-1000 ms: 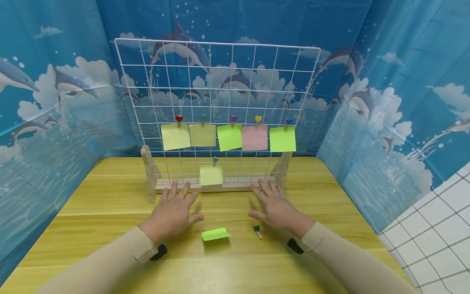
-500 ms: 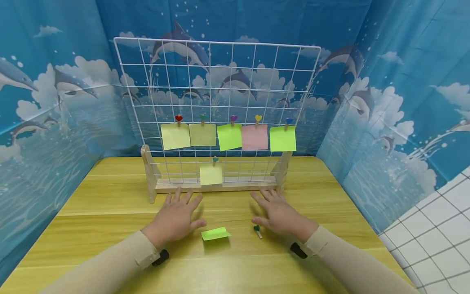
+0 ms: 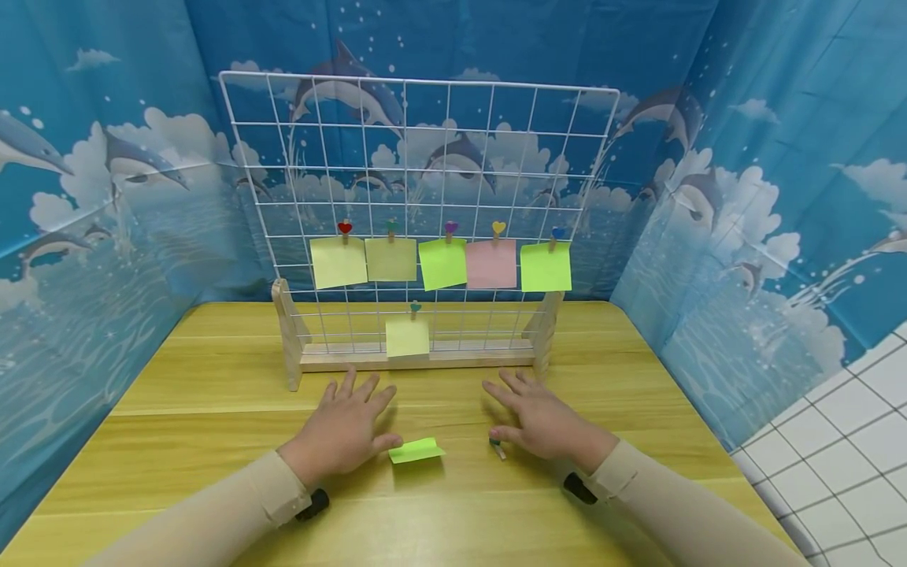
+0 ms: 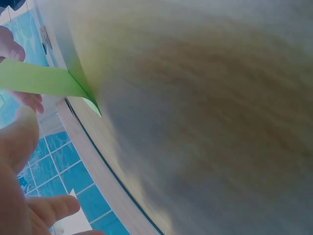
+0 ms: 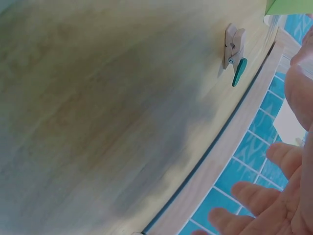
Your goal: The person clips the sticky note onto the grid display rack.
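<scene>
A folded green sticky note lies on the table, one flap raised. My left hand hovers beside it with fingers spread, the thumb near the note's left edge. In the left wrist view the green note stands up from the tabletop. To the right lies a small wooden clothespin with a green heart. My right hand is above it, fingers spread, and its thumb partly covers the heart in the head view. Seen from the right wrist, the clothespin rests on its side, apart from the fingers. Both hands hold nothing.
Behind the hands stands a white wire grid on a wooden base. Several notes hang in a row from heart clothespins, among them a pink note. A pale yellow note hangs lower. Dolphin-print curtains enclose the table.
Both hands have drawn back from the grid's base toward the near side. The left thumb has come close to the green note, the right thumb over the clothespin's heart.
</scene>
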Motion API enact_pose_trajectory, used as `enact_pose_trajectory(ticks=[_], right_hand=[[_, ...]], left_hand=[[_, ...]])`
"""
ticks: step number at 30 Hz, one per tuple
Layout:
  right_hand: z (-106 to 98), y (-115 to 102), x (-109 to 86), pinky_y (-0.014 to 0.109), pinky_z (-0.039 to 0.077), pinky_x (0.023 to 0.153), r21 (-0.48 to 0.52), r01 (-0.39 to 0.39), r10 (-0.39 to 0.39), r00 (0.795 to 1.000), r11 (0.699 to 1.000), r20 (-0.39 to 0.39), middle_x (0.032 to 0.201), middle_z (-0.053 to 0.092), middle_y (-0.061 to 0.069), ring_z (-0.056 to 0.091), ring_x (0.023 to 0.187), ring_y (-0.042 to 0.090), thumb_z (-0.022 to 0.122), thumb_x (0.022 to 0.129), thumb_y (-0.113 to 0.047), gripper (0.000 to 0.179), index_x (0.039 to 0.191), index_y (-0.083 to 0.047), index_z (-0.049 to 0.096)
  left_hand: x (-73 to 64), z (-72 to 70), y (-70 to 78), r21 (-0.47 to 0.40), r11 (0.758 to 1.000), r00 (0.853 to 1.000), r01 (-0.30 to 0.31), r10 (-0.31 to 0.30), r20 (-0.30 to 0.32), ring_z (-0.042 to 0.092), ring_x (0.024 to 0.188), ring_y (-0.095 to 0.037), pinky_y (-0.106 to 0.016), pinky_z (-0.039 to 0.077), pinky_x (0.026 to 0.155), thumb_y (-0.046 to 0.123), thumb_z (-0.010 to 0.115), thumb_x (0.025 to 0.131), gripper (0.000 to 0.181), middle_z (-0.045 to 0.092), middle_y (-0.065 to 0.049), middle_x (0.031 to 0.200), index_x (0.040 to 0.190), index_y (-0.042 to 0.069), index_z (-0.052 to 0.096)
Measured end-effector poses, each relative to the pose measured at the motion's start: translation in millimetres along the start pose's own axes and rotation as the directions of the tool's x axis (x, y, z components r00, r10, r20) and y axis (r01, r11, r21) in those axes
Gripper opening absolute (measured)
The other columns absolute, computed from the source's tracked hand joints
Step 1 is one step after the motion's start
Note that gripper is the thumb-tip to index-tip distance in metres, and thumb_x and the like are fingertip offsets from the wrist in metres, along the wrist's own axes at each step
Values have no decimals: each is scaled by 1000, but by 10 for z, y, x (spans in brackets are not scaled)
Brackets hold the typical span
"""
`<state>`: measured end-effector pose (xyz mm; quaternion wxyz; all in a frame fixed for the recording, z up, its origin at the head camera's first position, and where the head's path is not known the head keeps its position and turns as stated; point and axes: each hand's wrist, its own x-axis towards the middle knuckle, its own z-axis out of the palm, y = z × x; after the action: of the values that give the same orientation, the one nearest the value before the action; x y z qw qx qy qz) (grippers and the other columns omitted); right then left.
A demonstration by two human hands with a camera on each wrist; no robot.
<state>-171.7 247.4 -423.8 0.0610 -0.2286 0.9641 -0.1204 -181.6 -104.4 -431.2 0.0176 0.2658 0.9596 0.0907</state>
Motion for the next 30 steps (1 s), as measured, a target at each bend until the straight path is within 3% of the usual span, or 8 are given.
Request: enact_pose_trajectory(ticks=[5, 14, 22, 30], right_hand=[[10, -4, -9, 64, 37, 121, 7, -11, 11, 999, 1000, 34, 167, 37, 23, 40, 152, 47, 68, 101, -49, 75, 164, -20, 40], [37, -4, -20, 54, 52, 109, 13, 5, -6, 998, 1000, 62, 145, 60, 15, 63, 128, 33, 71, 101, -45, 66, 158, -19, 51], [47, -17, -22, 42, 58, 94, -9, 84, -83, 995, 996, 53, 123, 69, 3, 65, 105, 15, 75, 99, -39, 53, 145, -16, 65], [76, 0, -29, 32, 56, 83, 20, 138, -139, 989, 990, 58, 111, 72, -5, 61, 95, 6, 74, 99, -34, 38, 132, -15, 75]], left_hand=[[8, 24, 8, 13, 1000, 1000, 0, -1, 11, 24, 156, -56, -76, 21, 122, 68, 61, 97, 81, 38, -20, 167, 159, 16, 48], [-13, 61, 33, 30, 999, 999, -15, 14, 30, 32, 154, -54, -75, 25, 121, 68, 62, 96, 82, 46, -20, 163, 156, 14, 52], [-24, 74, 50, 3, 1000, 999, -17, 17, 32, 36, 152, -53, -73, 26, 122, 66, 65, 96, 78, 51, -20, 159, 151, 11, 57], [-41, 61, 67, 19, 999, 999, -38, 38, 34, 46, 146, -51, -69, 31, 121, 65, 68, 94, 71, 58, -19, 151, 141, 11, 65]])
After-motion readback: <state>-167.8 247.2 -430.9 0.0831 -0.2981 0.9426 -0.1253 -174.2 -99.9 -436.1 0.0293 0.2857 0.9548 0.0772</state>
